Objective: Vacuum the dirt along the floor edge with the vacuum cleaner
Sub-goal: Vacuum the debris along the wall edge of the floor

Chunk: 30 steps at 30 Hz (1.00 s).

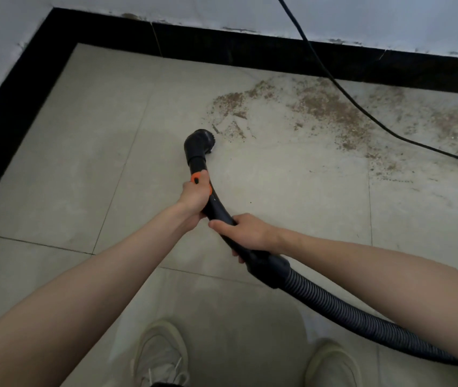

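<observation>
Brown dirt [331, 107] lies scattered over the grey floor tiles along the black skirting at the upper right. A black round brush nozzle [198, 143] on the vacuum's curved black wand sits on the floor at the dirt's left edge. My left hand [194, 198] grips the wand just behind an orange collar [197, 178]. My right hand [246, 233] grips the wand lower down, close to where the ribbed hose [347, 311] joins it. The hose trails off to the lower right.
A black power cable [342, 90] runs from the top of the wall down across the dirt to the right edge. Black skirting [222, 47] borders the floor at a corner on the upper left. My two pale shoes [163, 356] stand at the bottom.
</observation>
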Motion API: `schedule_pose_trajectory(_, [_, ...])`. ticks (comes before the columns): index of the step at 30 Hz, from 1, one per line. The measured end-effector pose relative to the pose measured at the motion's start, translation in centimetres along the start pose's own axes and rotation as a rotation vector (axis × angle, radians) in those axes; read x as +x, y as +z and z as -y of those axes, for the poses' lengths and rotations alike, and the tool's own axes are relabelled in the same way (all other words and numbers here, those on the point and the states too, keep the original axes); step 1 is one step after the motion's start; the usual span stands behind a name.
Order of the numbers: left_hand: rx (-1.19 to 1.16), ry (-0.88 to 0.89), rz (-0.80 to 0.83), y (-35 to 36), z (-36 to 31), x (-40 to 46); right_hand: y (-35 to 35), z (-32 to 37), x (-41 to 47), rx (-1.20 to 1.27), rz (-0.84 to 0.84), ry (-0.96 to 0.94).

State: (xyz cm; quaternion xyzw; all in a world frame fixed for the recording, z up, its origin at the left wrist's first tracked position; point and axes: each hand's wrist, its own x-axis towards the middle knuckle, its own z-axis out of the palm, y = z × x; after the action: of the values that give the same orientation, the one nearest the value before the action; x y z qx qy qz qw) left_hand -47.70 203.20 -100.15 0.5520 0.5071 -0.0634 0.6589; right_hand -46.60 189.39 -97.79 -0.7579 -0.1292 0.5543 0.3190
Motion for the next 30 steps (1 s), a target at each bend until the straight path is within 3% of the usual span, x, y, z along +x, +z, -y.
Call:
schedule_pose_trajectory(12, [0.045,0.106,-0.046,1.6,-5.2,7.2,-4.8,1.0,5.1,-0.053,-0.093,-0.192])
schedule_pose_trajectory(20, [0.072,0.139,0.076,4.2,-8.8,10.1,-7.7,0.4,6.2,-0.161,-0.216,-0.208])
schedule_pose_trajectory(24, [0.119,0.165,0.143,6.1,-10.7,10.8,-8.9,0.0,6.2,-0.128,-0.282,-0.191])
schedule_pose_trajectory(30, [0.135,0.210,0.110,8.8,-12.8,11.8,-9.8,-0.6,6.0,0.048,-0.416,-0.178])
